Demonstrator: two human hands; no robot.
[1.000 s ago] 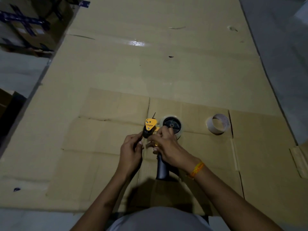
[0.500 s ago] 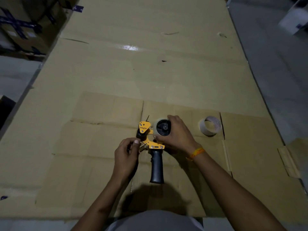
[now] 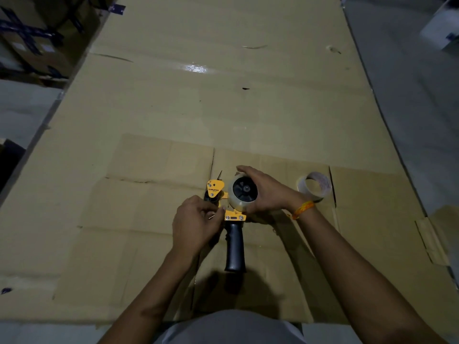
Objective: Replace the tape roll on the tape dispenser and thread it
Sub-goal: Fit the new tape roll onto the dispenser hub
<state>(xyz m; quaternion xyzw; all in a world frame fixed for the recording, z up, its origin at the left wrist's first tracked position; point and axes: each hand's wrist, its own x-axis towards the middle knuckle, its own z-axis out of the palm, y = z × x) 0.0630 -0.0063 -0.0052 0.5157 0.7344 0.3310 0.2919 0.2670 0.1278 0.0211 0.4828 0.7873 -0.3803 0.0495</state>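
Observation:
A yellow tape dispenser [image 3: 215, 191] with a black handle [image 3: 235, 247] lies over flattened cardboard [image 3: 223, 108]. A clear tape roll [image 3: 237, 202] sits on its black hub. My right hand [image 3: 265, 192] wraps around the far and right side of that roll. My left hand [image 3: 196, 222] is at the dispenser's front end, just below the yellow plate, its fingers pinched together by the roller; what they pinch is too small to tell. A second, nearly used-up roll [image 3: 315, 186] stands on the cardboard to the right, apart from both hands.
Cardboard sheets cover the floor ahead. Boxes with blue tape [image 3: 32, 38] stand at the far left. Bare grey floor [image 3: 409, 100] runs along the right, and a loose cardboard strip [image 3: 432, 242] lies near the right edge.
My right hand moved from the dispenser's middle onto the mounted roll and now cups it. The handle came into full view. My left hand stayed at the front end.

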